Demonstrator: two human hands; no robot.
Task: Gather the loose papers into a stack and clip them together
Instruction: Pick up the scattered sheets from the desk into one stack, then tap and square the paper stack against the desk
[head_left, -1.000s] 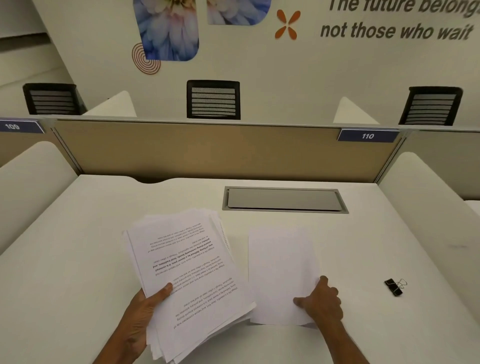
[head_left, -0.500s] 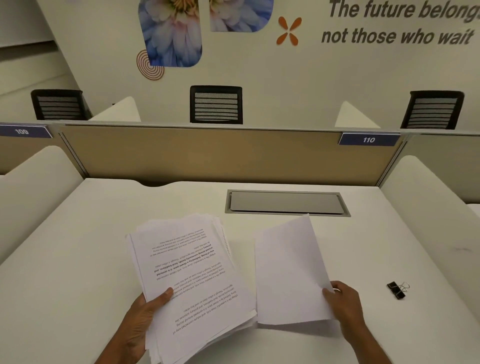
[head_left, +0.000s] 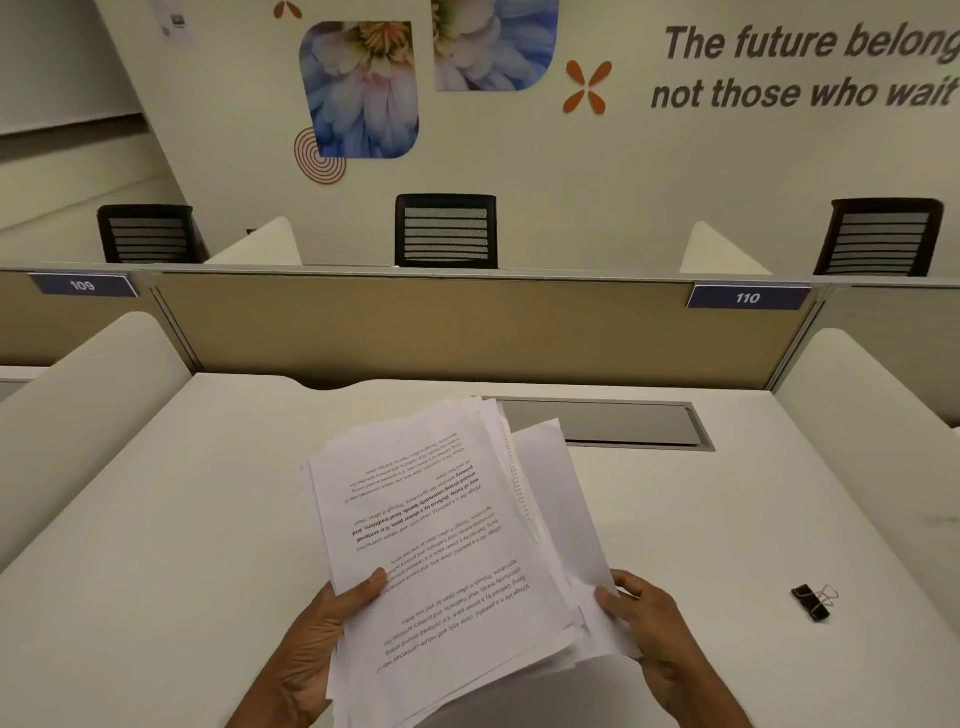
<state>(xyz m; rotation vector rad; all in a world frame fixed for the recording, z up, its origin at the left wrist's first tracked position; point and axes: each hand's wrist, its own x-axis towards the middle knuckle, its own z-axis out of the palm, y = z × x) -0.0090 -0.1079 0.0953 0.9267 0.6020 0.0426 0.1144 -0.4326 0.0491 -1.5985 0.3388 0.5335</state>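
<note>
A white desk (head_left: 156, 545) has a grey hatch (head_left: 613, 423) set flush into its far side, and everything here is placed from that hatch. The stack of papers (head_left: 431, 530) is held above the desk on the near side of the hatch and a little to its left, with the stack's far corner overlapping the hatch's left end. The sheets are fanned unevenly, and the top page shows printed text upside down to the camera. The left hand (head_left: 322, 644) grips the stack's near-left edge, thumb curled over the top page and fingers hidden beneath. A blank sheet (head_left: 556, 499) juts out from the stack's right side, its far corner reaching up to the hatch's near edge. The right hand (head_left: 654, 629) pinches this sheet at its near corner, thumb on top. A black binder clip (head_left: 813, 603) lies on the desk, nearer than the hatch and off to its right, well apart from both hands. Behind the hatch stands a tan partition (head_left: 415, 327) carrying a blue label (head_left: 748, 298) reading 110.
</note>
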